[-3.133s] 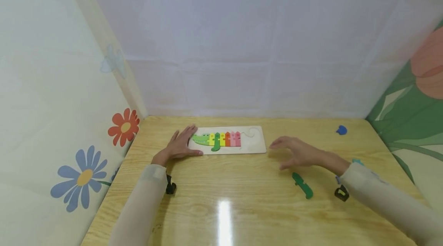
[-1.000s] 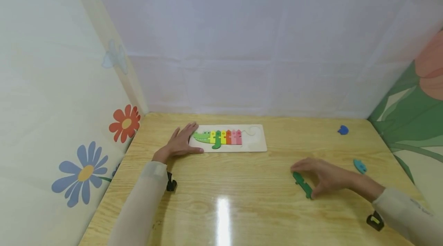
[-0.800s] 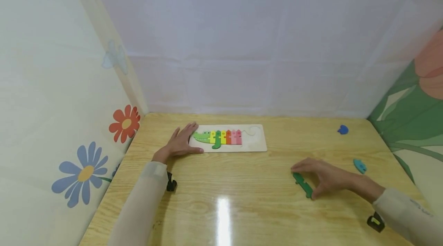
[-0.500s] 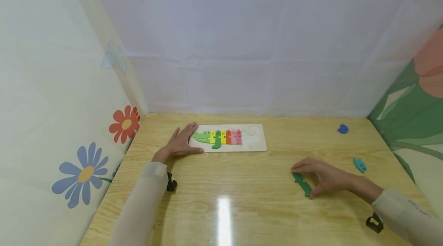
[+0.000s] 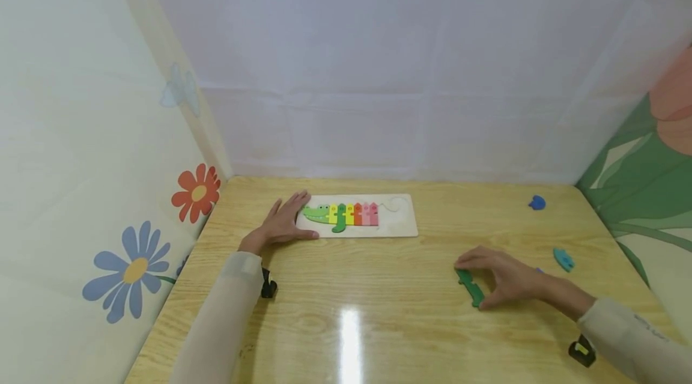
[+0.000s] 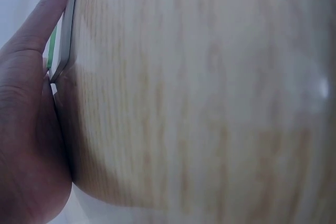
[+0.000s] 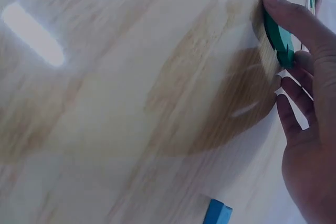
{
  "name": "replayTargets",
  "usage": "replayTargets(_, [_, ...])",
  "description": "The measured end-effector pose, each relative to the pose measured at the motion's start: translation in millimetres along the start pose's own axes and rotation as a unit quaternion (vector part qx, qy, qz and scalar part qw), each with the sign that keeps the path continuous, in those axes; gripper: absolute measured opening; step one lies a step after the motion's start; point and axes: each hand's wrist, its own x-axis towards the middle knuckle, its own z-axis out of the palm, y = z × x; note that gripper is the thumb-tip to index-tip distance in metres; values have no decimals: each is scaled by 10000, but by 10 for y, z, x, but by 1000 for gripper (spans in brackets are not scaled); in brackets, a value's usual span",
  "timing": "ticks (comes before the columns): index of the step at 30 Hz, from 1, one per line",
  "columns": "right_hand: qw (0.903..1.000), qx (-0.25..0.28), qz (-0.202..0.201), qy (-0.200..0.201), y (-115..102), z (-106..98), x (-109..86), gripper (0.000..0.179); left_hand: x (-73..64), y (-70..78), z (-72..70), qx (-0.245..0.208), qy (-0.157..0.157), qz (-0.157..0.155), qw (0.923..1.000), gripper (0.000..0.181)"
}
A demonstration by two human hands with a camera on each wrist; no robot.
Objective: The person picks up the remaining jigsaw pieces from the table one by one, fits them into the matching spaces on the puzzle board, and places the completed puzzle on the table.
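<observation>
At lower right of the frame, green piece (image 5: 470, 289) turned in a pinch

Since half a second earlier, the piece's near end had swung slightly left; the right hand (image 5: 508, 277) pinched it lengthwise between thumb and fingertips. That suggested a firm grip, though whether the piece had left the bench (image 5: 400, 279) could not be told. The left hand (image 5: 278, 223) lay spread around the left end of the puzzle board (image 5: 402, 225) at centre, seemingly steadying it. Open room lay between piece and board; the board's far edge sat near the back sheet (image 5: 346, 83). Far right, a teal piece (image 5: 564, 259) and a blue piece (image 5: 537, 202) lay outside that gap.
</observation>
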Motion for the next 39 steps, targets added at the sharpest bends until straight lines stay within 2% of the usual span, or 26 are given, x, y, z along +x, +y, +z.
replayTargets(7, [9999,-31,124,73,-36,19,29,77,-2,8,-13,-30,-26,13,10000,121])
replayTargets(14, [9984,-50,553,-35,-7,21,64,79,1,10,-3,-48,-87,5,10000,120])
replayTargets(17, [9981,-40,611,-24,-1,21,92,79,6,1,2,-29,-53,30,10000,120])
replayTargets(28, [9981,-464,340,219,9,21,245,79,21,-13,1,27,-83,24,10000,120])
replayTargets(39, [9973,-402,-13,617,58,-31,444,79,12,-8,-13,52,-96,-18,9999,119])
